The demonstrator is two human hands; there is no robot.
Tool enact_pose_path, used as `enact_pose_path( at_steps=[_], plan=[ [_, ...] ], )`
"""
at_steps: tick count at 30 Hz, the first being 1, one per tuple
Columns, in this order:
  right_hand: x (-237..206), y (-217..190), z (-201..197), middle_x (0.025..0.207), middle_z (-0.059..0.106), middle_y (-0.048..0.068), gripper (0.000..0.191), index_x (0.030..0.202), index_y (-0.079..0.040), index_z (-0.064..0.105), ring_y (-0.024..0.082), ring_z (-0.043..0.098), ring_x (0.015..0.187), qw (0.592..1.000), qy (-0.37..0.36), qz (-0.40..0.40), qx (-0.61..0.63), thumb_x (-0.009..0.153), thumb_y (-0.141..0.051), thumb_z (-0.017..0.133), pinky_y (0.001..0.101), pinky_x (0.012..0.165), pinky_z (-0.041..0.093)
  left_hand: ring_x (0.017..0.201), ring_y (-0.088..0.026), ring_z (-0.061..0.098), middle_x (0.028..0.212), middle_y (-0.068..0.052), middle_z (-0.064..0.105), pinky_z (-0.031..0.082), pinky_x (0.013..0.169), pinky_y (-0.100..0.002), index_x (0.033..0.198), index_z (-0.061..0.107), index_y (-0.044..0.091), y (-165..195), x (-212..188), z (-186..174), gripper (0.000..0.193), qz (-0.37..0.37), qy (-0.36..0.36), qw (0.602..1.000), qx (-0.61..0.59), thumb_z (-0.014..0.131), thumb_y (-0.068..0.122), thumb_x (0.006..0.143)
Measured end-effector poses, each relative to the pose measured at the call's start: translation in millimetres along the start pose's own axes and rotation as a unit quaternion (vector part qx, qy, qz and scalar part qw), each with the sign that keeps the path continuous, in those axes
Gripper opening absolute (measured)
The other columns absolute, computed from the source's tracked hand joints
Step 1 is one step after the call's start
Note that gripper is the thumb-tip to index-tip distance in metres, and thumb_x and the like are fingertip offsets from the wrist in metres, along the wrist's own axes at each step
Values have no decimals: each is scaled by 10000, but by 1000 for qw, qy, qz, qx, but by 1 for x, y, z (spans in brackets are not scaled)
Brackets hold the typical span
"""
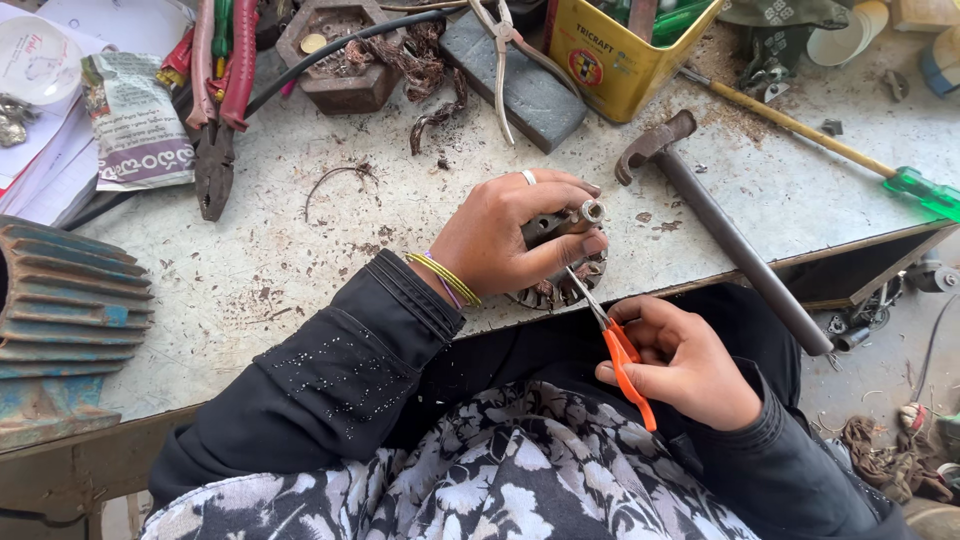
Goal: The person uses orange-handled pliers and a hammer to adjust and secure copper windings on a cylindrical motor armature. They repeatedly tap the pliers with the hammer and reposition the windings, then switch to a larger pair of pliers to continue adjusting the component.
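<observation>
My left hand grips a round metal motor part with a short shaft and copper windings, held at the near edge of the worktable. A ring is on one finger and thin bangles are on the wrist. My right hand holds small orange-handled scissors, and their blades point up into the underside of the motor part, just below my left thumb. Most of the part is hidden under my left hand.
A claw hammer lies to the right of my hands. A yellow tin, a grey block with pliers, red-handled pliers, a green-handled screwdriver and a ribbed motor casing lie around.
</observation>
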State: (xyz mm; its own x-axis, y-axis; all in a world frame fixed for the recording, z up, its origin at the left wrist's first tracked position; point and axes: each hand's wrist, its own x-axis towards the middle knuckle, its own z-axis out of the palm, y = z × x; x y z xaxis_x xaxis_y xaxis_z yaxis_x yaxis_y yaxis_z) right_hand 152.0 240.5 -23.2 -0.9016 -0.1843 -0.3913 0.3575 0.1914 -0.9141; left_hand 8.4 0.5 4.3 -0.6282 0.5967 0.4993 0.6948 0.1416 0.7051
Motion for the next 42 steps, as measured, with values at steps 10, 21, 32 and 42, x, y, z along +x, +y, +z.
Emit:
enact_pose_path(
  at_steps=[10,21,32,42],
  plan=[
    [2,2,29,790,709,81,505,1215,10,578,113,684,679,999,36,-3,34,780,-115,800,263,611,542,1264,-248,667,1326,-103,692,537,1094,-399,1276,692,97,7,10,-7,535,67,65,995,28,636,564,1021],
    [5,-20,49,690,761,101,533,1218,-40,507,92,621,507,999,37,-33,3,797,-199,793,232,439,434,1364,-291,537,1413,-104,595,403,1181,-448,1383,582,92,65,-78,29,655,73,170,976,112,749,515,913],
    [4,6,56,809,657,47,414,1287,-24,492,45,555,562,982,-39,-56,177,975,-245,653,206,525,468,1512,-428,400,1614,-270,310,403,1250,-486,1616,122,110,65,-135,121,1093,32,219,973,69,901,164,851],
    [-17,13,51,1312,590,160,629,1541,6,379,214,640,1180,964,-25,-244,-106,989,-171,624,339,984,525,1509,-441,460,1641,-254,351,446,1243,-487,1620,162,145,64,-131,110,927,19,194,976,93,738,-25,913]
  ],
)
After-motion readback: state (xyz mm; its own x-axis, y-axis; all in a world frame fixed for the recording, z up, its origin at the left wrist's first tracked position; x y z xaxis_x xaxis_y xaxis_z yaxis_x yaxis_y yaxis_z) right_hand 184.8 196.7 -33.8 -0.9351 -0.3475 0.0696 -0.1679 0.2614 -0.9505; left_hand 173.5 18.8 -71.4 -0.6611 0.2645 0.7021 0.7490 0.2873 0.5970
